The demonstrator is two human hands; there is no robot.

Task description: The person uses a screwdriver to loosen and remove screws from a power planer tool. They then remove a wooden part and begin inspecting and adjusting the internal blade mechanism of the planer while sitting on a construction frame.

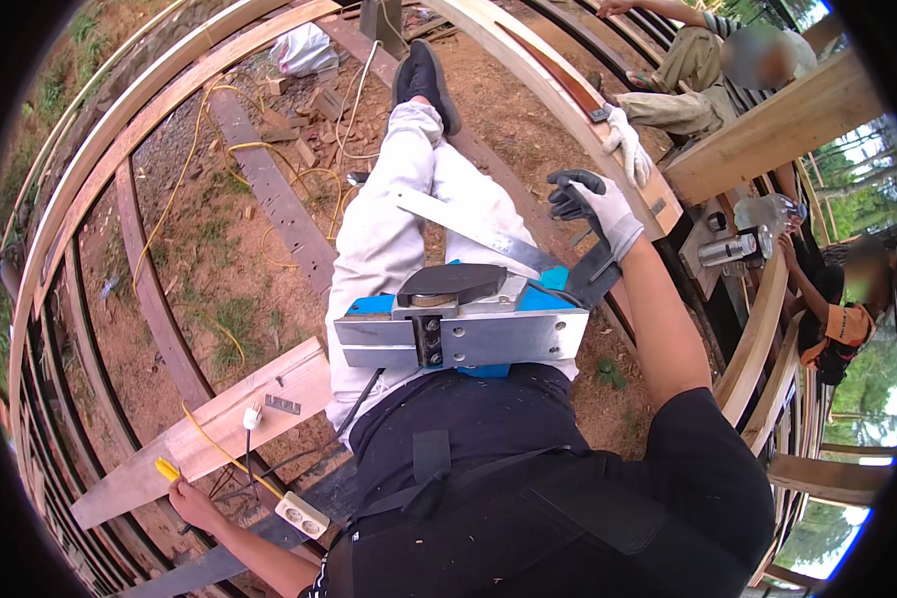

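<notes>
A blue and silver electric planer (468,334) lies upside down across my lap, sole plate facing up. My right hand (596,207), in a white and dark work glove, hovers above it with fingers spread, just right of a long metal square (473,231) resting on my pale trousers. It grips nothing that I can see. My bare left hand (191,501) is low at the left, closed on the yellow end of a cable (166,468). Beside that hand lie a white extension socket (302,514) and a white plug (252,415) on a dark cord.
I sit on curved timber ribs (159,110) above bare ground. A loose plank (209,429) crosses at lower left. A person's gloved hand (630,148) rests on the beam (658,204) ahead. Another person sits at right near a metal tool (728,249).
</notes>
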